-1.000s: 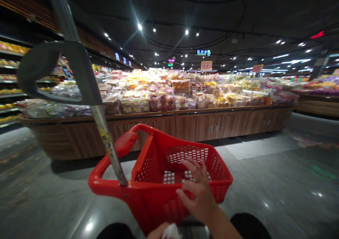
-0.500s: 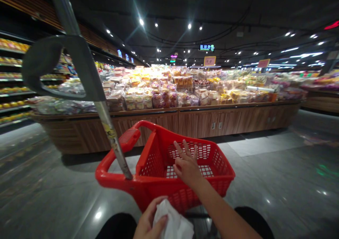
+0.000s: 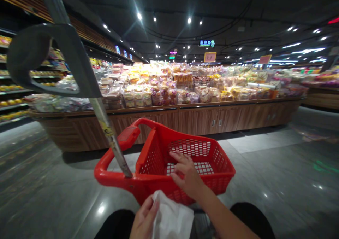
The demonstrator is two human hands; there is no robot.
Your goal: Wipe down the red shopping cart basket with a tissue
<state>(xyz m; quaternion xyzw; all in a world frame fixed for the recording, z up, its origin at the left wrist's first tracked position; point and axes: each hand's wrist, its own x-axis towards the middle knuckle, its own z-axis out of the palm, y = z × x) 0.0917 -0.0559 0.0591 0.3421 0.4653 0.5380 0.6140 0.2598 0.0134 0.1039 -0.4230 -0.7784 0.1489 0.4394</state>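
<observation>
White tissue, one: pinched by left grip, extending right of it; right grip loosely spread, farther off, near red basket.

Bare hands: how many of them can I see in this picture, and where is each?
2. The left hand, at bottom centre, holds a white sheet; the right hand appears in front of the red basket. I see none partly hidden.
</observation>
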